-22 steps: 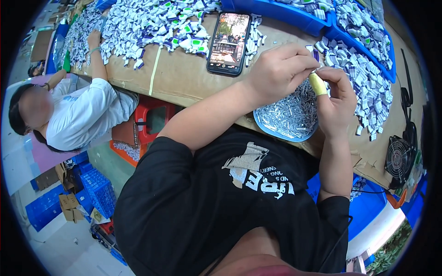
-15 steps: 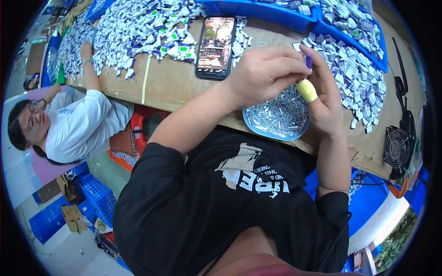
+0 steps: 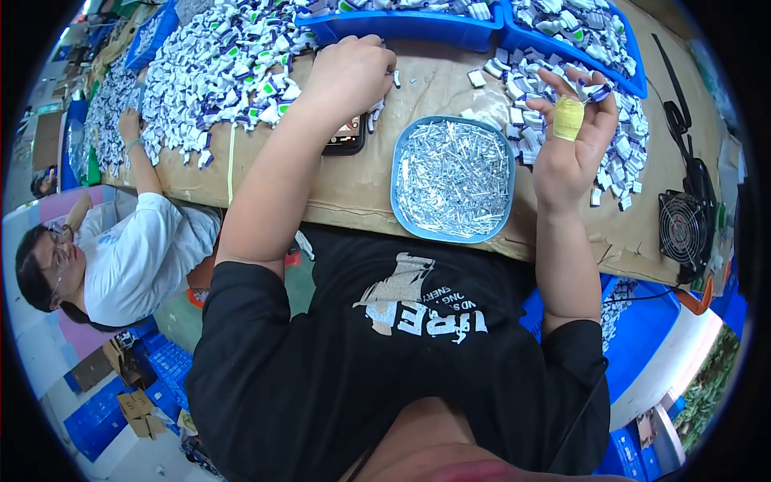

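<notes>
Left hand (image 3: 351, 76): lay back upward over the phone (image 3: 345, 142), fingers bent; the tips were hidden, so whether they grasped anything could not be told.
Right hand (image 3: 577, 157): was raised in front of the right pile (image 3: 630, 157), well apart from the left hand, fingers spread and partly curled.
Thumb wrap (image 3: 568, 119): was yellow and sat on the right thumb.
Piece (image 3: 595, 91): showed white and purple at the right fingers; whether they gripped it could not be told.
Phone: lay on the table (image 3: 353, 185), mostly covered by the left hand and forearm, its lower end and part of a lit screen showing.
Pins (image 3: 454, 177): lay heaped in all directions, thin and silvery, inside the dish.
Dish (image 3: 454, 238): was light blue with rounded corners, and stood near the table's front edge, between the two forearms.
Left pile (image 3: 201, 80): spread beyond the left forearm, its pieces white, purple and green.
Bins (image 3: 401, 29): were blue, stood along the far side and held more such pieces.
Fan (image 3: 683, 226): stood at the table's right end, black.
Co-worker (image 3: 140, 257): sat at the left in a white shirt, one hand (image 3: 128, 126) at the small pieces there.
</notes>
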### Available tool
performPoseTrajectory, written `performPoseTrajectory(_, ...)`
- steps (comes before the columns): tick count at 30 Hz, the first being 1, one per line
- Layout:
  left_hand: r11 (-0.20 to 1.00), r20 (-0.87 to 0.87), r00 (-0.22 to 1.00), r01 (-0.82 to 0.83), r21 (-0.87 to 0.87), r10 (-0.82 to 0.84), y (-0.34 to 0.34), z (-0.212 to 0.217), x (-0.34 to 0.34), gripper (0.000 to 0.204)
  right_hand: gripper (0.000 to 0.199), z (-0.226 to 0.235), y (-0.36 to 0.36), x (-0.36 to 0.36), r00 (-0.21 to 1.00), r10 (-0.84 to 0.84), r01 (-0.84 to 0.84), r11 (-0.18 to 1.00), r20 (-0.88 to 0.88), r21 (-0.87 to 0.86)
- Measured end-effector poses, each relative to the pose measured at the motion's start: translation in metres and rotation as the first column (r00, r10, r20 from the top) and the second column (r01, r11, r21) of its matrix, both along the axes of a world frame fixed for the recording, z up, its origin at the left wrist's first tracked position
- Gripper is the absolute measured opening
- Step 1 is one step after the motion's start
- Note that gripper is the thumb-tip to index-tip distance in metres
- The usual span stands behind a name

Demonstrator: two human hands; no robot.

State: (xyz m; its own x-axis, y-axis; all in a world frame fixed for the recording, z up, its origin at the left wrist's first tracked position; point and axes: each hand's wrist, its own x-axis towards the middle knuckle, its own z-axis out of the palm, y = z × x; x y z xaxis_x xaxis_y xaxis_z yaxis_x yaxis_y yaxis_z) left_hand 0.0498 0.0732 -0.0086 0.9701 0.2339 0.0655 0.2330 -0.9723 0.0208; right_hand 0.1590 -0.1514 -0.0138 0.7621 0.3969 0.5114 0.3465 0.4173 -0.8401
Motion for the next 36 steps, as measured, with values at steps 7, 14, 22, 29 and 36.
performPoseTrajectory(7, 0.999, -0.026, 0.999, -0.043, -0.019, 0.043, -0.007, 0.002, 0.008, 0.015, 0.043, 0.001, 0.002, 0.0, 0.999, -0.008, 0.006, 0.999, -0.043, -0.05)
performPoseTrajectory(14, 0.992, 0.118, 0.985, 0.121, 0.021, -0.122, -0.025, -0.014, 0.026, 0.011, 0.045, 0.0, 0.002, -0.001, 0.999, 0.005, -0.006, 1.0, -0.051, -0.015)
performPoseTrajectory(22, 0.954, 0.153, 0.967, 0.23, -0.195, -0.202, -0.066, -0.023, 0.057, 0.014, 0.045, 0.001, 0.003, -0.005, 0.998, 0.005, -0.006, 0.999, -0.058, -0.032)
performPoseTrajectory(29, 0.934, 0.251, 0.961, 0.191, -0.303, -0.115, -0.073, -0.023, 0.052, 0.011, 0.049, 0.006, 0.002, -0.011, 0.998, 0.057, -0.06, 0.992, -0.027, -0.109)
performPoseTrajectory(36, 0.296, 0.465, 0.832, 0.382, -0.875, 0.303, -0.078, 0.001, 0.009, 0.014, 0.049, 0.005, -0.002, -0.015, 0.959, 0.235, -0.273, 0.916, -0.16, -0.294)
